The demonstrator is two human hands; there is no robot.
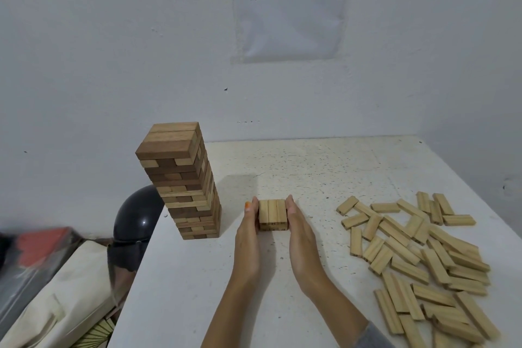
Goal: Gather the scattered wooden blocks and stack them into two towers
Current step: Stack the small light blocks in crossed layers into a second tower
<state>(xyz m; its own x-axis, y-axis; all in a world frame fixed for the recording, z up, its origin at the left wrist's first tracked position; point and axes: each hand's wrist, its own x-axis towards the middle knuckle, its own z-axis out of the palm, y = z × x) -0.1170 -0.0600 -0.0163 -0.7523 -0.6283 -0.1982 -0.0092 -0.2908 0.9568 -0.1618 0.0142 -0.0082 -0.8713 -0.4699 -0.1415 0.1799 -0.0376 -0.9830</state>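
Fingers (pixel 252 215) of left hand (pixel 248 237) and right hand (pixel 300 234) straight and flat, not curled, pressing opposite sides of the low stack (pixel 273 213) of wooden blocks, three across on top, mid-desk (pixel 310 167); tall tower (pixel 183 183) stands upright by the desk's left edge, apart from the hands; loose blocks (pixel 423 257) lie heaped along the right edge toward the near right corner.

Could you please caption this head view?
Left hand and right hand press a low stack between tall tower and scattered blocks.
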